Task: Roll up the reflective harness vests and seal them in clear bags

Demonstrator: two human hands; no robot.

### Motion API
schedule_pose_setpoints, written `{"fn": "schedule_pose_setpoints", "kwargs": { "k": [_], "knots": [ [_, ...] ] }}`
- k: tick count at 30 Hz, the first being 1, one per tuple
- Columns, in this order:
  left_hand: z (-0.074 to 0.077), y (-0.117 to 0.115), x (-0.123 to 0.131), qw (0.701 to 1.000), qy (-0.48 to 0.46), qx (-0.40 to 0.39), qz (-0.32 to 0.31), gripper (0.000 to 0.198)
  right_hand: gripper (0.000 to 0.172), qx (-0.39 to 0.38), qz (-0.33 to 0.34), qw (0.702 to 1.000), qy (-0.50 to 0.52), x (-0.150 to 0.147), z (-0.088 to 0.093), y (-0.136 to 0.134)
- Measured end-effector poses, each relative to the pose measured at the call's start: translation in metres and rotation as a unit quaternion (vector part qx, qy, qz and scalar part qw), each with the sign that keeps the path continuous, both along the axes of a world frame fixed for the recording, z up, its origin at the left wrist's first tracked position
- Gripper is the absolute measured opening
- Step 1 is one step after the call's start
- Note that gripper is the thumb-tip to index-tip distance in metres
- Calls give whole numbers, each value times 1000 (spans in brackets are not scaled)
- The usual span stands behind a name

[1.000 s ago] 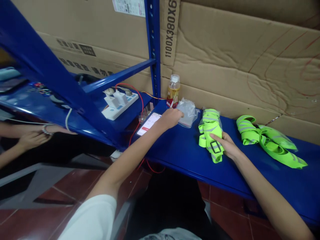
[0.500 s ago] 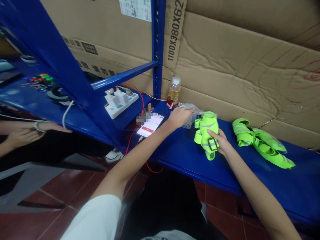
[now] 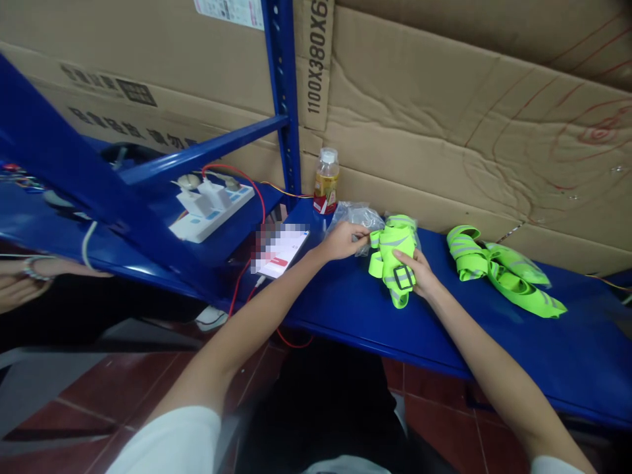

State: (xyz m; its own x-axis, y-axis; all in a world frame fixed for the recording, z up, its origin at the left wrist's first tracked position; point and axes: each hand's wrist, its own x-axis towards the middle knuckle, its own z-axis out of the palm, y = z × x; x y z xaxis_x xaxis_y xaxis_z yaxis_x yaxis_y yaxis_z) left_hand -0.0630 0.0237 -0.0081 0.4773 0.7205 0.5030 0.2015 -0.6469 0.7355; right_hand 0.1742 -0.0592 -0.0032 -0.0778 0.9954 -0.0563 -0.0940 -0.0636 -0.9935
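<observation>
One head-worn camera looks forward and down from above the wearer's lap (image 3: 330, 401). It faces a blue metal shelf (image 3: 355, 299) nearby, cardboard (image 3: 419, 112) behind.

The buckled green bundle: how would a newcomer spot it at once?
Look along the blue shelf below the cardboard wall, right of the upright bottle. The lime-green strap bundle is in the person's right grip, black buckle showing; the other green straps lie unheld farther right.

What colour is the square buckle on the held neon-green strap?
The square buckle is black; head view.
</observation>
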Motion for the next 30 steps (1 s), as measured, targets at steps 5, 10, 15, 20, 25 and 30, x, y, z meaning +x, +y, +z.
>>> {"fn": "schedule_pose_setpoints", "kwargs": {
  "k": [5, 10, 15, 20, 25, 30],
  "knots": [
    [-7, -4, 1, 1000, 5, 13, 2, 28, 59, 5, -39, 999, 7, 3, 7, 2],
    [-11, -4, 4, 994, 12, 105, 18, 12, 54, 27, -1, 1000, -2, 10, 17, 1],
    [-10, -6, 3, 985, 22, 163, 58, 2, 53, 15, 91, 995, -34, 8, 18, -5],
    [-12, -8, 3, 972, 16, 211, 106, 13, 53, -25, 133, 991, -22, -3, 12, -11],
    [-11, -11, 12, 953, 64, 269, 123, 36, 55, -33, 30, 999, 29, -10, 8, -11],
    [-13, -17, 22, 943, 73, 304, 111, 43, 56, -27, -1, 999, 19, -11, 7, -10]
  ]
}}
